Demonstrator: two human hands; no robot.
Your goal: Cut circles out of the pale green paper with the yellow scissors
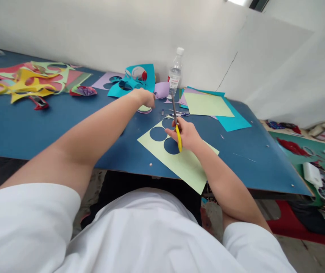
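Green paper (185,167) over the worktop's (264,155) front edge has three round holes (158,134), much uncut. Right fingers (171,133) hold scissors (178,141); I can't tell if left fingers (150,101) hold anything.

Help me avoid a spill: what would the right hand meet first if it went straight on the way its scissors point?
Probably the clear bottle: the right hand holds the yellow-handled scissors pointing toward it, though one view leaves height and gap unclear.

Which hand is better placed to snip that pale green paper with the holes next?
Probably the right hand: it holds the yellow-handled scissors over that holed sheet. The left hand is farther off, by the small stack of rounded paper pieces.
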